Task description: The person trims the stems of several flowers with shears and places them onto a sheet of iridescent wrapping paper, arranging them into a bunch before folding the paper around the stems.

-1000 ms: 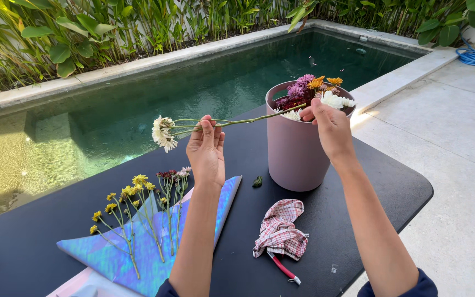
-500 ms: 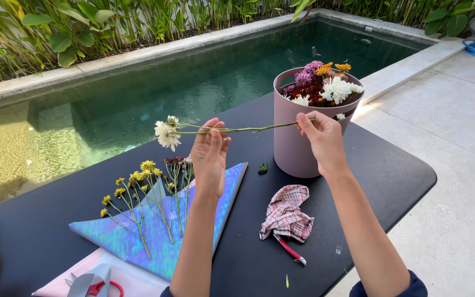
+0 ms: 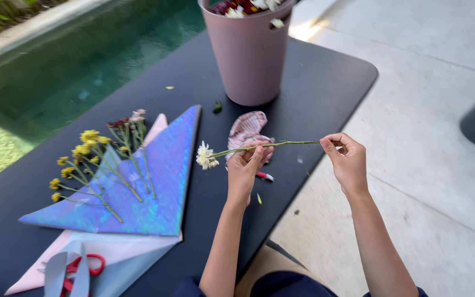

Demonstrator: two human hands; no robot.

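Note:
I hold a long-stemmed white flower level in front of me over the black table. My left hand grips the green stem just behind the bloom. My right hand pinches the stem's cut end, past the table's right edge. To the left, several yellow and dark red flowers lie on a sheet of shiny blue wrapping paper. A mauve bucket with more flowers stands at the back of the table.
A checked cloth and a red-handled tool lie behind my left hand. Red scissors and grey ribbon rest on pink paper near me. A pool lies beyond the table; stone paving is on the right.
Both hands have drawn the white flower out of the bucket and lowered it toward me. The view has tilted down and in closer to the table.

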